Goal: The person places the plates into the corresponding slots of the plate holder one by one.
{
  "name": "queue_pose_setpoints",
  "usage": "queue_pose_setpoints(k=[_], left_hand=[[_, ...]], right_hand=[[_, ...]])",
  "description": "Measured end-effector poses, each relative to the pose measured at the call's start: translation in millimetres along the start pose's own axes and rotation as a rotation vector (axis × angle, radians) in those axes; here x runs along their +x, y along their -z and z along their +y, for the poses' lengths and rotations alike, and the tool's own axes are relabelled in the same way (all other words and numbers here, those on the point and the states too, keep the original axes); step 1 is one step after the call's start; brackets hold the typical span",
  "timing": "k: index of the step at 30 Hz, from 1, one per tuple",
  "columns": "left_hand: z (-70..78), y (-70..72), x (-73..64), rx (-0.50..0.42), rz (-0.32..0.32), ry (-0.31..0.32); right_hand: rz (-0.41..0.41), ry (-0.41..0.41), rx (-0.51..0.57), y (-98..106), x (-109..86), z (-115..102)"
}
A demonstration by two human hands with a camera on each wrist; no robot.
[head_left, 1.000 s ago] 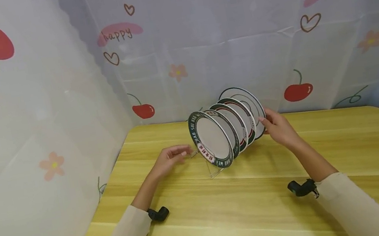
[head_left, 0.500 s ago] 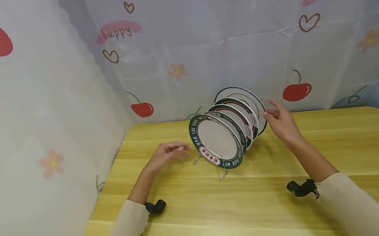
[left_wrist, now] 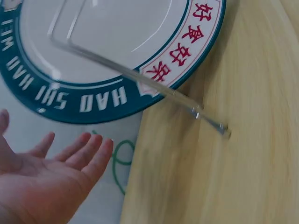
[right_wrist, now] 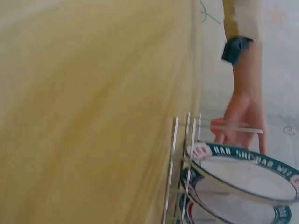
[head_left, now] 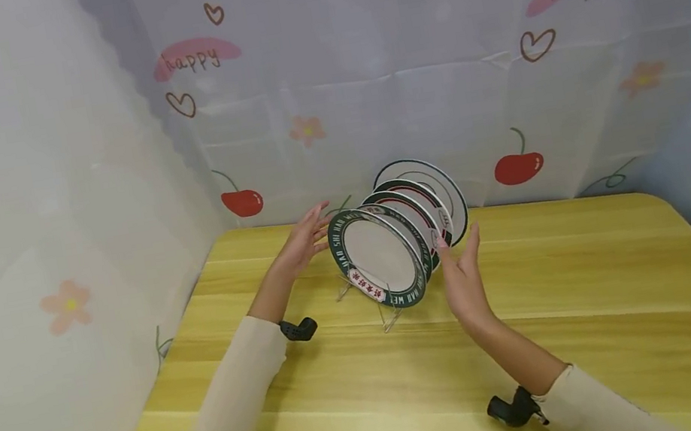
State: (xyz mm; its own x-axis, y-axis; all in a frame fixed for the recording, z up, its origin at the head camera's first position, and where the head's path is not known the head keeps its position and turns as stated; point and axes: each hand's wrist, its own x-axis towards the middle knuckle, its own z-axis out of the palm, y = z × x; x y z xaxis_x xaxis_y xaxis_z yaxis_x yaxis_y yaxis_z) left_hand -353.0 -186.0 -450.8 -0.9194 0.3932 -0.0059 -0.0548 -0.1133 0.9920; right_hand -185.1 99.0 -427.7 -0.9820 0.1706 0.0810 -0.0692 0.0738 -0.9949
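Note:
Several round plates stand on edge, tilted, in a thin wire rack on the table. The front plate has a white middle and a dark green rim with white letters and a red-lettered label. At the back leans a white plate with a thin dark rim line. My left hand is left of the plates, its fingers stretched toward the front plate's edge. In the left wrist view the left palm faces up below that rim. My right hand is right of the plates, fingers extended; its own wrist view does not show it.
The wood-grain table ends close behind the plates at a white curtain printed with cherries and hearts. A second curtain side borders the left. Black wrist cameras sit at both cuffs.
My right hand let go of the back plate and moved toward the front, alongside the plates. The left hand rose to the plates' left edge. The rack with its plates turned slightly early on.

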Motion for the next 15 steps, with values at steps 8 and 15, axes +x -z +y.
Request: queue_pose_setpoints(k=[8,15], left_hand=[[-14.3,-23.0,22.8,-0.066,-0.201,-0.010],[-16.6,-32.5,19.1,-0.145,-0.272,-0.026]], right_hand=[[0.020,0.038,0.029,-29.4,-0.2,11.6],[0.009,-0.031,-0.016,-32.2,2.8,14.8]])
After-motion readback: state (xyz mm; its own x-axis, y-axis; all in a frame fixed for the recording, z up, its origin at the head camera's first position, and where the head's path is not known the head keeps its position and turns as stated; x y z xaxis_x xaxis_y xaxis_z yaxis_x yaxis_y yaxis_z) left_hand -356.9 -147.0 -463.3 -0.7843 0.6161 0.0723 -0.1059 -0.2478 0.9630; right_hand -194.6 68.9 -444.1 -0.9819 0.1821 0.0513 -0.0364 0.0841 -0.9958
